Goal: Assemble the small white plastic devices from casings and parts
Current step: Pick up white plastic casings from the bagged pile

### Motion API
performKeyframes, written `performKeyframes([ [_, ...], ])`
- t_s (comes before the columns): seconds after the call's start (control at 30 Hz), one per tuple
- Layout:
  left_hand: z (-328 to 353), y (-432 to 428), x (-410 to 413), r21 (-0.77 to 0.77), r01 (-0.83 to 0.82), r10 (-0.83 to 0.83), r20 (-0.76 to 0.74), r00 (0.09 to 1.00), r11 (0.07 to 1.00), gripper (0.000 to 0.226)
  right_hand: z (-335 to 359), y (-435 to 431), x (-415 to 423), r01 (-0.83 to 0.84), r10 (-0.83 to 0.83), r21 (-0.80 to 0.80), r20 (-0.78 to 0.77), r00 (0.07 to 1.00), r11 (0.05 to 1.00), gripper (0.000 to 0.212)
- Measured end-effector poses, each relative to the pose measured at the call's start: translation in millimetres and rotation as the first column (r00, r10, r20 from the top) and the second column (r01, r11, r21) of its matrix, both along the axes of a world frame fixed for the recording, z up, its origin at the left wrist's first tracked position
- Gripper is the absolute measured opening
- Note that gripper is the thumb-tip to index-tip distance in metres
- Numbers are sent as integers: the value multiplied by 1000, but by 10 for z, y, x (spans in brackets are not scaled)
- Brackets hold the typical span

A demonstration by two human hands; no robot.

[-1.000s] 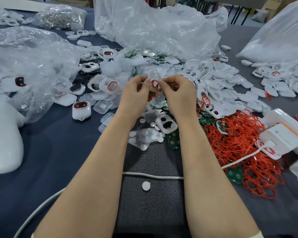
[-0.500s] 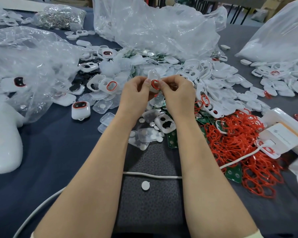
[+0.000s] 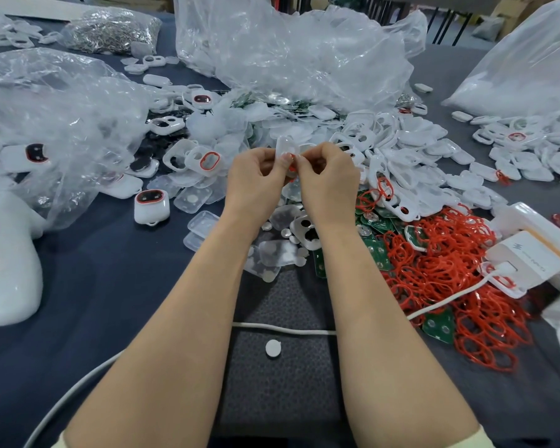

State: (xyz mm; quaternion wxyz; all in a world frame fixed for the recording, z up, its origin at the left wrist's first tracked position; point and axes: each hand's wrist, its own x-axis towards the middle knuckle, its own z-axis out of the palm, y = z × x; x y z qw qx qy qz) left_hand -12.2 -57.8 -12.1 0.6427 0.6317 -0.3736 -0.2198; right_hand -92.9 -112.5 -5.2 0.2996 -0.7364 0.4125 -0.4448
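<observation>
A small white casing (image 3: 284, 144) is held upright above the table's middle, and both hands pinch it. My left hand (image 3: 256, 181) grips its left side with the thumb on the front. My right hand (image 3: 328, 179) pinches the right side, where a red rubber ring (image 3: 292, 169) shows between the thumbs. Most of the casing and ring are hidden by my fingers. Loose white casings (image 3: 411, 147) lie heaped behind, and red rings (image 3: 450, 270) are piled at right. Green circuit boards (image 3: 380, 221) lie under the rings.
Crumpled clear plastic bags (image 3: 291, 50) lie at the back and left. One assembled white device (image 3: 151, 205) stands left of my hands. A white charger box (image 3: 530, 257) with a cable (image 3: 282, 328) sits at right. A white disc (image 3: 273, 348) rests on the dark mat (image 3: 282, 392).
My thumbs have closed in over the red ring, so less of it shows than a second ago. The casing stays at the same place between both hands.
</observation>
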Motion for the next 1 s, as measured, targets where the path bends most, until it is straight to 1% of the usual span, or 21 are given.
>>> performKeyframes([
  [0.1, -14, -17, -10, 6, -22, 22, 6, 1000, 1000, 13, -22, 29, 29, 20, -20, -13, 9, 1000, 1000, 9],
  [0.23, -26, -7, -12, -2, -31, 31, -52, 998, 1000, 19, -46, 70, 77, 41, -40, -12, 32, 999, 999, 10],
  [0.3, -16, 4, -11, -14, -32, 31, -78, 996, 999, 21, -57, 81, 93, 34, -34, -4, 39, 999, 999, 11],
  [0.37, -10, 1, -7, -17, -34, 33, -84, 996, 999, 18, -57, 73, 87, 9, -10, 25, 59, 998, 1000, 11],
  [0.43, -2, -8, 0, -22, -36, 34, -83, 996, 999, 13, -39, 54, 67, -43, 31, 103, 116, 993, 994, 11],
  [0.5, -1, -13, 9, -29, -43, 41, -86, 996, 999, 11, -25, 13, 45, -133, 78, 241, 224, 971, 961, 7],
  [0.53, 2, -15, 8, -28, -45, 43, -82, 996, 999, 11, -18, -13, 23, -199, 98, 330, 297, 950, 923, 7],
  [0.57, 2, -12, 12, -28, -46, 43, -82, 996, 999, 11, -15, -32, 11, -280, 117, 418, 375, 920, 864, 9],
  [0.6, 0, -9, 18, -33, -41, 38, -90, 995, 999, 11, -14, -46, 4, -355, 134, 480, 435, 890, 802, 12],
  [0.63, -1, -5, 18, -43, -31, 26, -107, 994, 999, 13, -14, -58, -5, -399, 154, 508, 456, 877, 763, 14],
  [0.67, 0, 1, 16, -56, -15, 8, -132, 991, 998, 14, -18, -72, -12, -411, 170, 511, 453, 875, 755, 14],
  [0.77, 3, 20, 9, -87, 52, -69, -200, 977, 995, 11, -30, -81, -12, -398, 150, 473, 479, 865, 786, 14],
  [0.87, 9, 26, -1, -88, 113, -129, -202, 971, 990, 20, -41, -85, -8, -377, 130, 453, 486, 864, 808, 13],
  [0.93, 13, 24, -2, -70, 106, -118, -200, 973, 992, 26, -47, -77, -8, -360, 139, 444, 456, 879, 821, 13],
  [1.0, 12, 14, -6, -55, 81, -90, -196, 976, 995, 27, -47, -69, -12, -348, 147, 435, 430, 890, 831, 15],
])
